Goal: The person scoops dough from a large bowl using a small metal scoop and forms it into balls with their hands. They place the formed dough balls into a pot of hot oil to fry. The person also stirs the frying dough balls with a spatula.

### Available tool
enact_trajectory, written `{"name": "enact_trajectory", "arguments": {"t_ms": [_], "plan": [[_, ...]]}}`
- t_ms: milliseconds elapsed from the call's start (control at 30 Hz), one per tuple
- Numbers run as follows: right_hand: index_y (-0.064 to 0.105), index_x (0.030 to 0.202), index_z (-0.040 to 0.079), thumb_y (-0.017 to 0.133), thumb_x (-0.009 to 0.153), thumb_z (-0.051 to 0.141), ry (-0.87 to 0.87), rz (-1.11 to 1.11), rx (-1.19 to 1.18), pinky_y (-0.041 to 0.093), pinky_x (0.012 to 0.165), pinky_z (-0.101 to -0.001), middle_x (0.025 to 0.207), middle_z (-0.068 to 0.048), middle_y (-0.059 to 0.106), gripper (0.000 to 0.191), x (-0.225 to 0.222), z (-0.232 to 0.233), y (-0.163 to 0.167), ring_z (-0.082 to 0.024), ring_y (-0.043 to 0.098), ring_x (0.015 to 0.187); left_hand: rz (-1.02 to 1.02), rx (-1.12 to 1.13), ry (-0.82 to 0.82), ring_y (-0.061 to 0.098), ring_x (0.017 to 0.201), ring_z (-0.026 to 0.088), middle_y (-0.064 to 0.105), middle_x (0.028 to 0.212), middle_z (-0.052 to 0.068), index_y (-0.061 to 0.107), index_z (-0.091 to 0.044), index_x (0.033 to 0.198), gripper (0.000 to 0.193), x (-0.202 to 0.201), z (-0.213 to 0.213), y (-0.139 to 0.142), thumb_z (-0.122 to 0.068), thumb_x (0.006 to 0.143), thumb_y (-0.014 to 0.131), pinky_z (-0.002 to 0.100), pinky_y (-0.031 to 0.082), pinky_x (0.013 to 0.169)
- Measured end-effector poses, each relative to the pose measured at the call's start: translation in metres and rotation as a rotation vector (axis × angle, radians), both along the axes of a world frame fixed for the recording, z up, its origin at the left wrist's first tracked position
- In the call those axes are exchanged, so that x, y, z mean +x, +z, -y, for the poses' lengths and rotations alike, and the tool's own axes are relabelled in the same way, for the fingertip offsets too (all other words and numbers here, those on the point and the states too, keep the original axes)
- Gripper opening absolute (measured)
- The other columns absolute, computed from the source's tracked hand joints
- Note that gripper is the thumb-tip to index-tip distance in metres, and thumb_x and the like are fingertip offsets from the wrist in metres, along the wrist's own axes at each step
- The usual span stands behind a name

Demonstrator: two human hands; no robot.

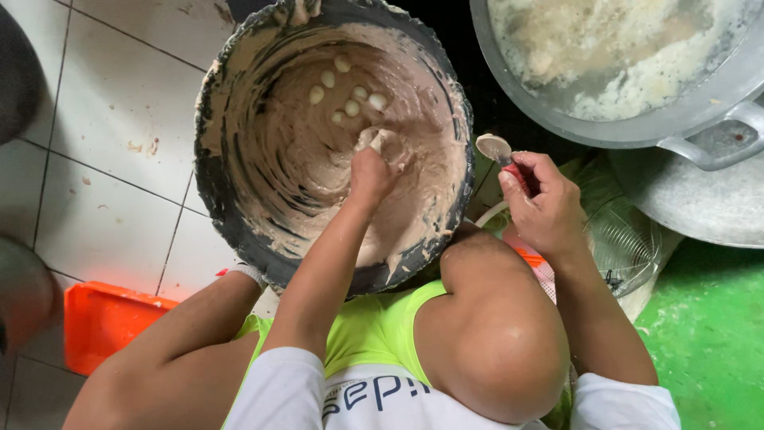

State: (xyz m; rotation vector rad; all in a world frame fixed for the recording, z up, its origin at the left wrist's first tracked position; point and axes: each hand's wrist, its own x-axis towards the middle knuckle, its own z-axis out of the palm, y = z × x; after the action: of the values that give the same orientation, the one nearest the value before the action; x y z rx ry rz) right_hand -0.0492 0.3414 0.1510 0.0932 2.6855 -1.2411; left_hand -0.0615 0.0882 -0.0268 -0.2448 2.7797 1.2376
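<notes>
A: While the left hand [371,171] is down inside the black bucket [219,199], what does it grasp?

B: Fingers clenched around a lump of pale beige paste [302,159], squeezing some out at the top of the fist. The paste coats the bucket wall and floor; the bucket sits at the centre, just beyond the knees.

A: Handling of the paste?

B: Judged soft, wet and sticky, clinging to skin and wall. Shapeless, so best gathered in a closed fist rather than pinched. Several small formed balls [348,89] lie on the far inner wall, just beyond the left hand; likely fragile, easily squashed.

A: Right hand [545,203]?

B: Closed on a red-handled spoon [500,153], bowl pointing left toward the bucket rim. It hovers outside the bucket, just right of it, near the left hand but apart from the paste.

A: Surroundings?

B: Large metal pot [684,119] far right, holding cloudy liquid with pale matter. Orange tray [99,318] near left on white tile. Green floor [708,342] near right
</notes>
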Motion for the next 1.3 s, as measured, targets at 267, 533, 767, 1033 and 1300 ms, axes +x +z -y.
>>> {"name": "enact_trajectory", "arguments": {"t_ms": [267,533,767,1033,1300], "plan": [[0.067,0.121,0.0,0.075,0.098,0.016,0.046,-0.002,-0.028,0.054,0.074,-0.0281,0.094,-0.009,0.074,0.029,0.006,0.005,-0.007,-0.011,0.065,0.079,0.239,-0.259,-0.155,0.07,0.087,0.044,0.072,0.086,0.024,0.074,-0.006,0.096,0.057,-0.002,0.012,-0.011,-0.063,0.091,0.069,0.051,0.056,0.082],[0.065,0.121,-0.003,0.073,0.1,0.013,0.047,-0.031,-0.123,0.054,0.077,-0.027,0.095,-0.009,0.074,0.027,0.005,0.011,-0.007,-0.011,0.066,0.084,0.292,0.509,0.058,0.058,0.084,0.013,0.068,0.091,0.007,0.072,-0.004,0.098,0.035,-0.005,0.006,-0.034,-0.039,0.103,0.071,0.034,0.054,0.081],[0.058,0.122,-0.003,0.067,0.1,0.008,0.069,0.051,-0.229,0.056,0.076,-0.0267,0.1,-0.01,0.072,0.026,-0.002,0.018,0.005,-0.011,0.068,0.084,0.011,0.733,0.065,0.064,0.096,0.009,0.067,0.107,0.0,0.063,-0.009,0.112,0.039,0.016,-0.011,0.055,-0.01,0.082,0.087,0.027,0.057,0.086],[0.06,0.132,-0.001,0.061,0.102,0.011,0.213,0.054,-0.205,0.056,0.079,-0.0299,0.104,-0.014,0.072,0.032,-0.015,0.042,0.017,-0.015,0.068,0.089,-0.145,0.596,-0.008,0.067,0.098,0.014,0.069,0.108,0.005,0.063,-0.008,0.115,0.04,0.009,-0.023,0.115,-0.013,0.085,0.088,0.03,0.057,0.088],[0.059,0.137,0.003,0.059,0.1,0.015,0.251,0.332,-0.301,0.052,0.059,-0.0283,0.097,-0.006,0.063,0.039,-0.019,0.047,0.015,-0.011,0.061,0.068,-0.189,0.294,-0.005,0.076,0.079,0.03,0.074,0.086,0.012,0.072,-0.008,0.098,0.023,0.017,-0.041,0.109,-0.017,0.081,0.084,0.038,0.059,0.068]]}}
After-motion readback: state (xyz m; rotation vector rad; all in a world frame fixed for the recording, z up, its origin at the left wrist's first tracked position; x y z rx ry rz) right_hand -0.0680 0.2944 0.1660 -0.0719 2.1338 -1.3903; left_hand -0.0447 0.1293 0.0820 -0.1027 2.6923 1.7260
